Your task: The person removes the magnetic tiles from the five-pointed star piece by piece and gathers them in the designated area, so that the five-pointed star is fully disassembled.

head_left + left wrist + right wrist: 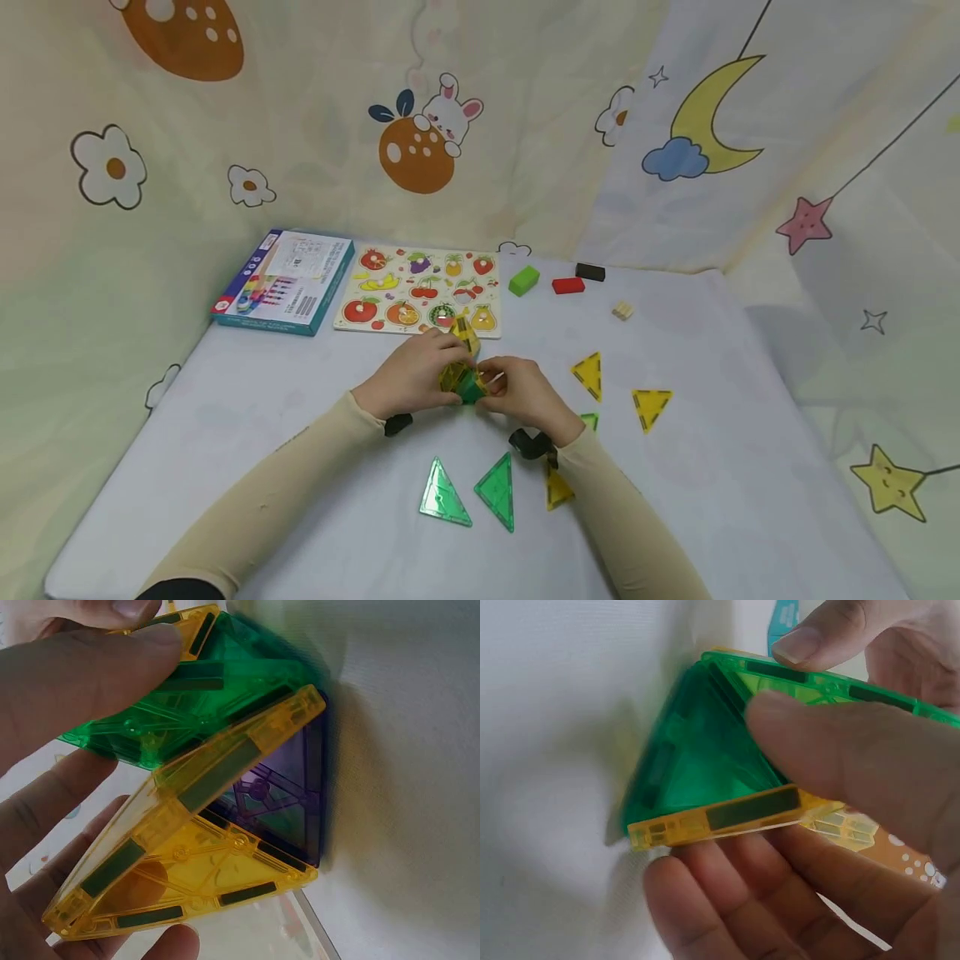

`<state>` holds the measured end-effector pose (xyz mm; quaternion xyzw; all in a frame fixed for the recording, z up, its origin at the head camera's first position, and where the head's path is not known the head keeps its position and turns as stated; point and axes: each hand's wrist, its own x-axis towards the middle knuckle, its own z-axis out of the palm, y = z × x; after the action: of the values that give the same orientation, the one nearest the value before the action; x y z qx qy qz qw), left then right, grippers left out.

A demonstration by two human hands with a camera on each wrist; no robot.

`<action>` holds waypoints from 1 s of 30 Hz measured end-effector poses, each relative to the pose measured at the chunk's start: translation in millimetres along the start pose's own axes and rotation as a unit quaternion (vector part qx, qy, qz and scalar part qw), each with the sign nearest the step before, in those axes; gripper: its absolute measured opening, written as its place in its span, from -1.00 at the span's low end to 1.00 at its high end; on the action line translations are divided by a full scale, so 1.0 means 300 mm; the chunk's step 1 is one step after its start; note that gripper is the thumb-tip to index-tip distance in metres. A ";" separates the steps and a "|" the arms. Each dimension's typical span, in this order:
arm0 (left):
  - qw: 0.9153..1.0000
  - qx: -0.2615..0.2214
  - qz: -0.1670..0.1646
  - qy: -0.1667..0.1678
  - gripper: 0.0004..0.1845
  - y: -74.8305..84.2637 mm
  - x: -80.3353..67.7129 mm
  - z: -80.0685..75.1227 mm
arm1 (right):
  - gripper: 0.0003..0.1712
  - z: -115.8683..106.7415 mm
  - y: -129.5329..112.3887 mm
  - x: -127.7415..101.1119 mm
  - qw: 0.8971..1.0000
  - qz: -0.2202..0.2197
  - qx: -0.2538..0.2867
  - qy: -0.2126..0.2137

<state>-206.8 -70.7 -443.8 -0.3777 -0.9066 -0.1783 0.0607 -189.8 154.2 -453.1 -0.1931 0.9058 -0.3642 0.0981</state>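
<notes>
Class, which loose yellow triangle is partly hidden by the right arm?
The lowest yellow triangle in the head view, overlapped by the right arm; the other two show whole.

Head cam fwd/down, wrist cams close

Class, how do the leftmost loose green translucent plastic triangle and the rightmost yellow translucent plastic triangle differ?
Size: the green translucent plastic triangle looks larger in the head view than the yellow translucent plastic triangle.
Pose: the green triangle's near end is an edge; the yellow triangle's, a corner.
Place: the green triangle lies between the forearms; the yellow triangle, right of the right hand.
Both lie flat on the white table.
</notes>
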 end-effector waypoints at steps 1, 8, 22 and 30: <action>1.000 0.001 0.002 0.001 -0.44 0.000 0.001 0.001 | -0.45 0.002 -0.001 -0.002 1.000 -0.003 0.000 0.007; 1.000 -0.022 -0.001 -0.011 -0.44 0.002 0.003 0.003 | -0.48 0.008 -0.009 -0.015 0.999 -0.011 0.010 0.042; 0.998 -0.042 -0.025 -0.028 -0.45 0.009 -0.003 -0.001 | -0.76 -0.048 0.025 -0.055 0.996 0.045 -0.023 0.078; 0.998 -0.055 -0.021 -0.017 -0.45 0.004 -0.017 0.008 | -0.76 -0.123 0.106 -0.036 0.991 0.106 -0.029 0.072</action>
<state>-202.4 -72.5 -447.0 -0.3640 -0.9041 -0.2229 0.0201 -200.6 202.7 -448.6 -0.0719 0.9359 -0.3386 0.0654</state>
